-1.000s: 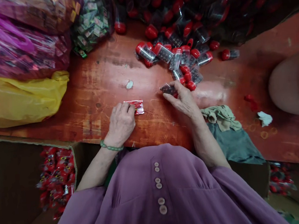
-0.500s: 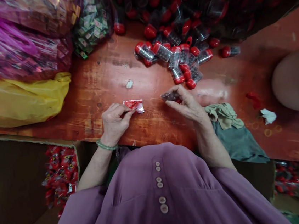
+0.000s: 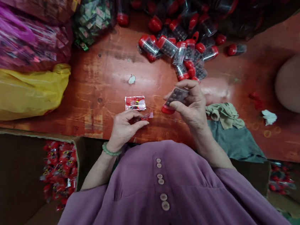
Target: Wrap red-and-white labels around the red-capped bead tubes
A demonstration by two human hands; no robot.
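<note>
In the head view my left hand (image 3: 127,126), wearing a green bead bracelet (image 3: 111,149), pinches a small red and clear plastic wrapper (image 3: 147,116). Just beyond it, flat on the table, lies a printed red wrapper (image 3: 135,102). Fingers and thumb of my right hand (image 3: 191,106) grip a clear bottle with a red cap (image 3: 176,97). It is tilted, the cap pointing down toward the left, and dark round balls show through its wall. Farther back is a heap of similar red-capped bottles (image 3: 167,47).
Bulging plastic bags, one yellow (image 3: 16,94), one purple (image 3: 22,43), fill the left. Folded cloths (image 3: 234,137) lie by the right forearm, near a white bucket (image 3: 297,86). An open carton below the table's left edge holds red packets (image 3: 59,168).
My left hand has drawn a wrapper toward me and right, off the printed one that stays on the table. My right hand has raised and turned the bottle, bringing its red cap into view.
</note>
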